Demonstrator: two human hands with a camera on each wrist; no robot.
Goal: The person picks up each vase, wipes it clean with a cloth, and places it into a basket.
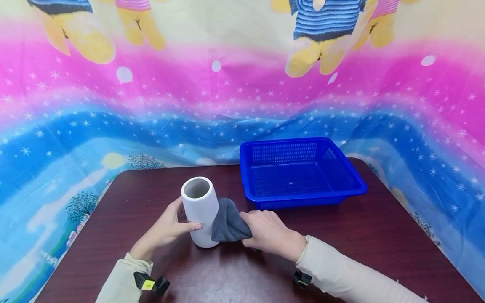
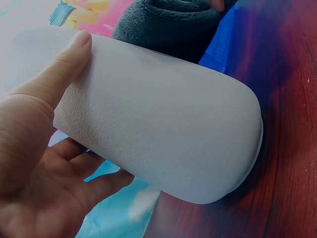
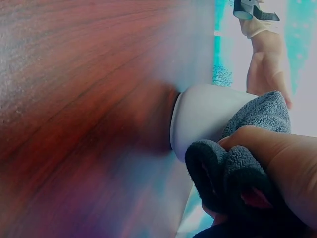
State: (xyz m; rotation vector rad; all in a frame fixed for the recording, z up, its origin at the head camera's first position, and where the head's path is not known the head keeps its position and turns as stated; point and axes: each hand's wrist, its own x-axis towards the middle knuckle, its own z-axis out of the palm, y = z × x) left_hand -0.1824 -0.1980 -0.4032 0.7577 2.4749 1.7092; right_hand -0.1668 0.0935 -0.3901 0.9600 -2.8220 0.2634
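Observation:
A white vase with a round open mouth stands upright on the table. My left hand grips it from the left, thumb across its front and fingers behind; in the left wrist view the thumb lies on the vase's smooth side. Bunched in my right hand is a dark grey fluffy cloth, held against the vase's right side. The right wrist view shows the folded cloth beside the lower part of the vase, with the thumb over the folds.
Behind my right hand, a blue plastic basket with perforated walls sits at the back right of the dark reddish-brown table. A colourful printed cloth hangs behind the table and along its sides.

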